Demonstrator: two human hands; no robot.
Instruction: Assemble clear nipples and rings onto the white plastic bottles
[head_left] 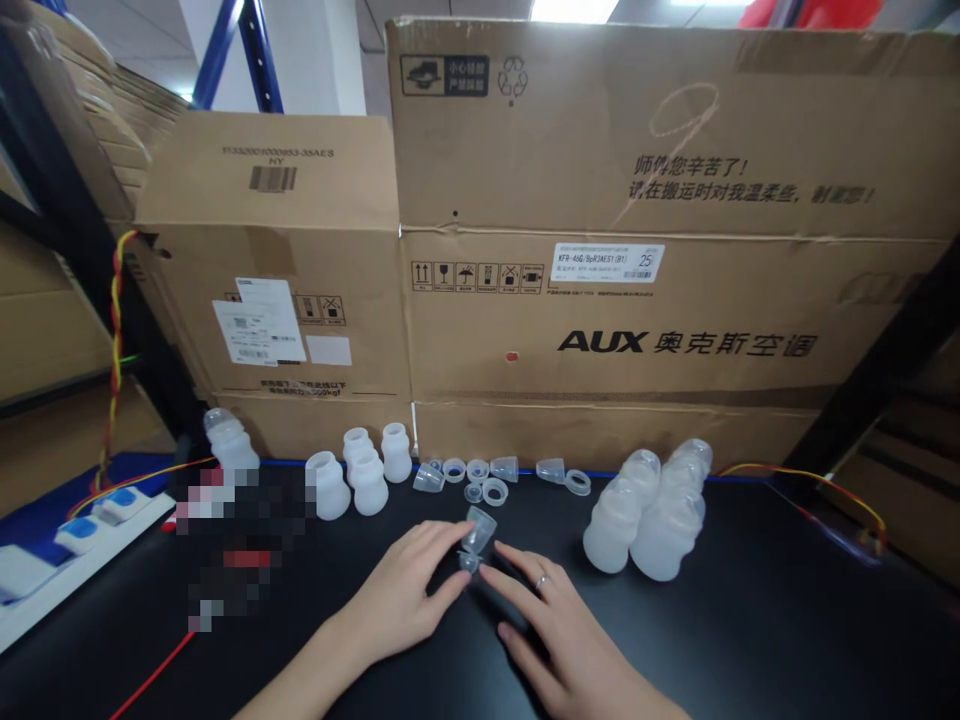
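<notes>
At the middle of the black table, a clear cap (480,528) lies tilted, with a small clear nipple-like piece (470,562) just below it. My left hand (405,580) reaches in from the left, index fingertip against the cap and thumb at the small piece, closed loosely around them. My right hand (551,620), with a ring on one finger, comes from the right. Its fingers are spread; one fingertip touches or nearly touches the small piece. Behind my hands lie more clear caps (505,469) and translucent rings (495,492), some with small pieces inside.
Several open white bottles (328,487) stand at the back left. Several capped bottles (664,530) are grouped at the right, and another capped one (231,440) stands far left. Cardboard (487,330) walls the back. A power strip (82,550) and wires run along the left.
</notes>
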